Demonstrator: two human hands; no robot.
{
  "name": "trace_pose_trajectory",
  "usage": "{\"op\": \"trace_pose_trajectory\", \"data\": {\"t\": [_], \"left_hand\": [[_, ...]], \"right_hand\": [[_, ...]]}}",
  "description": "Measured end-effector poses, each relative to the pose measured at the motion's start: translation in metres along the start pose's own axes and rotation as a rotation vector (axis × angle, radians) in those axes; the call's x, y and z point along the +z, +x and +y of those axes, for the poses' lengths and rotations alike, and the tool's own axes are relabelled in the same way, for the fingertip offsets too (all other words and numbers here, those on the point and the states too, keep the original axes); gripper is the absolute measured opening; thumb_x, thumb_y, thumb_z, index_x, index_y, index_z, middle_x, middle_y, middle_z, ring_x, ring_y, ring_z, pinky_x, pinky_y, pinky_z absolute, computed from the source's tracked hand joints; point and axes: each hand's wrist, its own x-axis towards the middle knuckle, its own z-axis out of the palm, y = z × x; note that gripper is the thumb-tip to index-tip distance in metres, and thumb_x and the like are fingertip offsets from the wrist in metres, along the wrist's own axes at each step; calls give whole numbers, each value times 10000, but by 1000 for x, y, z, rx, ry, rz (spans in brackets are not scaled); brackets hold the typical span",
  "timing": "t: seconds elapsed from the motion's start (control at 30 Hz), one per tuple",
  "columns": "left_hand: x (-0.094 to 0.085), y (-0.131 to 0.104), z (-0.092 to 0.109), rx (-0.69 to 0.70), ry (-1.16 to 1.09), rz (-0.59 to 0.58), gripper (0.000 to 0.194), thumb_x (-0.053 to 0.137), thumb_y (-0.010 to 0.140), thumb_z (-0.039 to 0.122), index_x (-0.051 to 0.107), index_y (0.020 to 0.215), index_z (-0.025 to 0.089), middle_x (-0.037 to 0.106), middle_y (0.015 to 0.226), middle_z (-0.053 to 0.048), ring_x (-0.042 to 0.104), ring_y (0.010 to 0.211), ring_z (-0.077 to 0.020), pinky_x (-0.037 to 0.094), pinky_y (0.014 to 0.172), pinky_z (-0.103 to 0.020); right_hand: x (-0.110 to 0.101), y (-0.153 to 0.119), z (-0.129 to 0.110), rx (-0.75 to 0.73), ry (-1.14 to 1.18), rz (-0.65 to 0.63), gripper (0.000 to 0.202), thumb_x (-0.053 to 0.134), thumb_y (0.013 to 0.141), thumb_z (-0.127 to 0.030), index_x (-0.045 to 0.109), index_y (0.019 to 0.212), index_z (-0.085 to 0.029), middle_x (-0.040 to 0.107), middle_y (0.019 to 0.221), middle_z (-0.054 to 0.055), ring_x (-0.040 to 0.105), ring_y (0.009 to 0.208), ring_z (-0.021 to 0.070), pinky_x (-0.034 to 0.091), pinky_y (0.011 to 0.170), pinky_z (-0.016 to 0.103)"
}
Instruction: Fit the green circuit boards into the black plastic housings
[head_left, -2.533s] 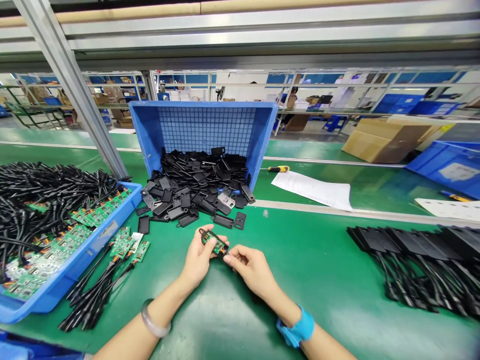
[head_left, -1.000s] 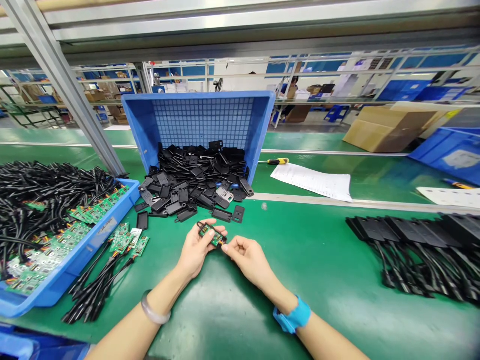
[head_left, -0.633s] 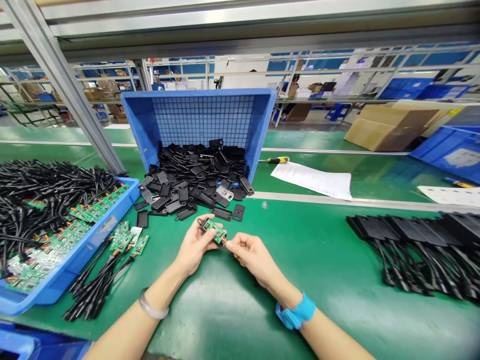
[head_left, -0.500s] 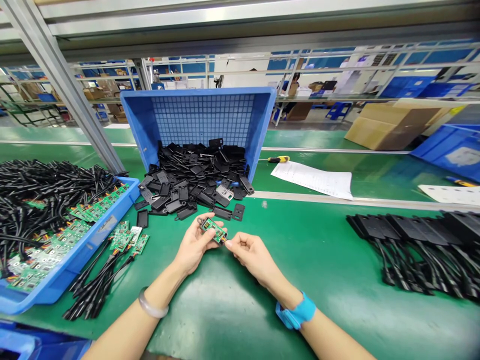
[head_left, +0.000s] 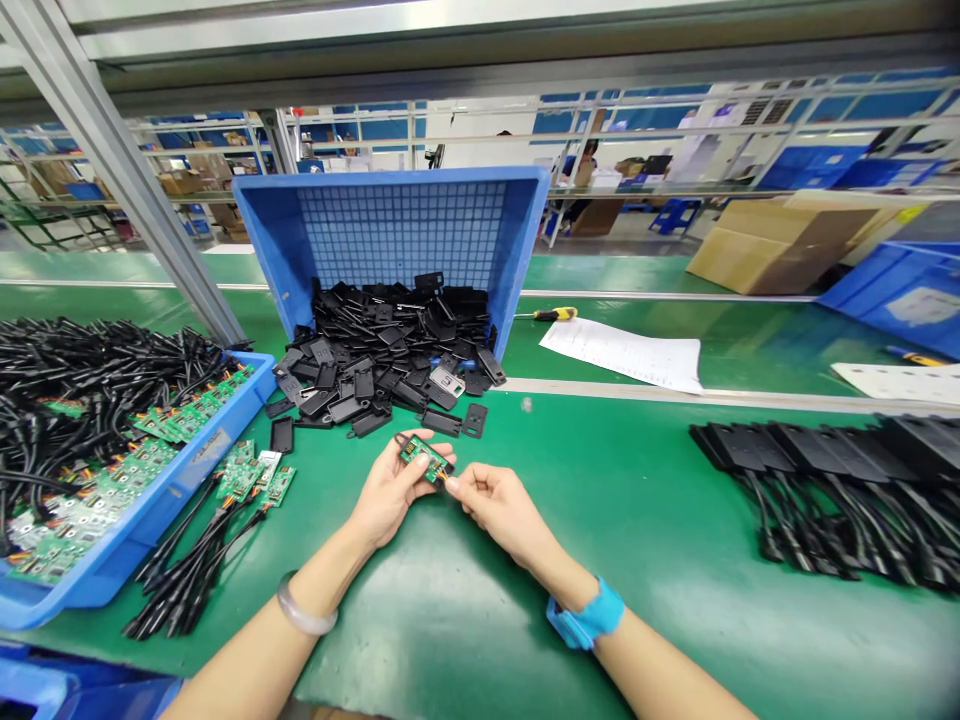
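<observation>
My left hand (head_left: 386, 492) holds a green circuit board (head_left: 421, 459) seated in a black casing, with the thumb on top of the board. My right hand (head_left: 495, 505) is pinched at the board's lower right end, by its thin coloured wires; exactly what the fingertips grip is too small to make out. Beyond both hands, black plastic casings (head_left: 364, 385) spill from a tipped blue crate (head_left: 405, 180). To the left, loose circuit boards with black cables (head_left: 199, 560) lie beside a blue tray (head_left: 161, 500) full of similar boards.
Black cased units with cables (head_left: 810, 450) lie in a row at the right. A yellow-handled screwdriver (head_left: 556, 314) and a paper sheet (head_left: 622, 355) are behind. A cardboard box (head_left: 765, 245) and a blue bin (head_left: 900, 295) stand at the back right. A metal post (head_left: 142, 180) rises at left.
The view has shifted slightly. Both hands keep nearly the same pose around the board, with my right fingertips still at its wire end.
</observation>
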Motion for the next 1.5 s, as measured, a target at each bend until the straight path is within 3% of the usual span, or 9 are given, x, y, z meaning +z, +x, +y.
{"op": "trace_pose_trajectory", "data": {"t": [0.27, 0.4, 0.57, 0.7, 0.8, 0.93, 1.13, 1.3, 1.5], "left_hand": [[2, 0, -7, 92, 77, 107, 320, 657, 795, 336, 485, 1012, 175, 696, 957, -83, 670, 910, -226, 518, 801, -349], [3, 0, -7, 111, 100, 144, 401, 657, 789, 359, 455, 1089, 186, 699, 945, -86, 674, 901, -229, 516, 804, -361], [4, -1, -4, 86, 58, 84, 587, 633, 814, 353, 328, 1299, 225, 679, 1038, -94, 664, 935, -222, 496, 857, -381], [3, -2, 2, 86, 78, -4, 594, 622, 827, 339, 329, 1336, 251, 618, 1158, -101, 627, 1014, -228, 502, 827, -342], [0, -2, 6, 68, 112, -21, 537, 655, 800, 333, 415, 1271, 238, 633, 1076, -82, 625, 987, -224, 514, 783, -321], [-4, 1, 8, 45, 120, 31, 469, 710, 751, 313, 484, 1151, 218, 647, 985, -61, 644, 908, -207, 525, 752, -311], [-2, 0, 9, 10, 41, -30, 513, 711, 756, 281, 453, 1195, 220, 632, 1139, -110, 614, 1050, -247, 502, 829, -342], [0, -1, 8, -5, 11, -32, 503, 716, 752, 281, 454, 1175, 214, 659, 1101, -107, 619, 1050, -250, 496, 843, -351], [-2, -1, 6, 15, 0, -52, 502, 692, 777, 272, 419, 1195, 227, 660, 1098, -101, 609, 1073, -253, 480, 885, -376]], "right_hand": [[5, 1, 4, -27, -114, -23, 347, 625, 718, -493, 522, 597, -185, 483, 474, -43, 381, 423, 83, 285, 426, 216], [5, 0, 7, -83, -179, -9, 290, 605, 739, -425, 535, 594, -183, 511, 507, -28, 427, 464, 102, 328, 469, 230], [6, -1, 7, -177, -156, 47, 275, 625, 734, -411, 558, 595, -182, 499, 526, -34, 416, 501, 101, 327, 494, 227], [4, -1, 0, 40, 28, -25, 377, 628, 699, -537, 521, 603, -188, 465, 483, -49, 353, 403, 74, 261, 394, 208], [1, -1, -5, 123, 175, -45, 423, 662, 654, -573, 506, 603, -183, 404, 463, -78, 262, 377, 45, 171, 370, 191], [-1, -3, -9, 49, 149, -13, 443, 685, 639, -578, 500, 593, -178, 434, 472, -67, 280, 396, 44, 174, 386, 196], [0, -2, -4, -2, 91, -4, 431, 657, 669, -585, 516, 622, -181, 476, 494, -49, 316, 416, 63, 212, 404, 211], [0, 0, 0, -92, 16, 29, 389, 644, 698, -530, 513, 587, -181, 474, 497, -41, 349, 454, 79, 255, 437, 218], [2, 0, 1, -69, -21, 23, 382, 630, 702, -522, 512, 571, -183, 490, 483, -35, 348, 441, 81, 261, 435, 219]]}}
